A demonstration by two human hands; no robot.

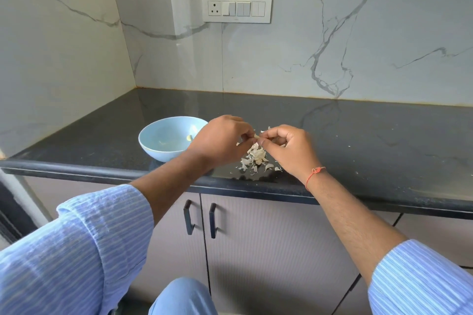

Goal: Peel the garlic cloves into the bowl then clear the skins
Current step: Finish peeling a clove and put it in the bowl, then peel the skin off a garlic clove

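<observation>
A person in a blue striped shirt peels garlic at a dark bench [358, 135] set against a marble-patterned wall. At centre left of the frame, a pale blue bowl [163, 147] stands on the bench near its front edge, with a peeled clove [189, 137] lying inside by the right wall and a paler scrap near the bottom. Just right of the bowl, the left hand [220, 139] hovers above the bench, its fingers curled and pinching a small garlic clove [256, 136] at the fingertips; the hand covers part of the bowl's right rim. The right hand [289, 147], at the centre of the frame, meets it from the other side, thumb and fingers curled and pinching the same clove, so both hands grip it between them. A red thread [313, 173] circles the right wrist. Directly below the two hands, a heap of papery skins [256, 157] lies on the bench, with loose flakes scattered toward the front edge. In the upper middle of the frame, a white switch panel [236, 8] is fixed to the wall. Below the bench, two cupboard doors carry black handles [188, 217].
</observation>
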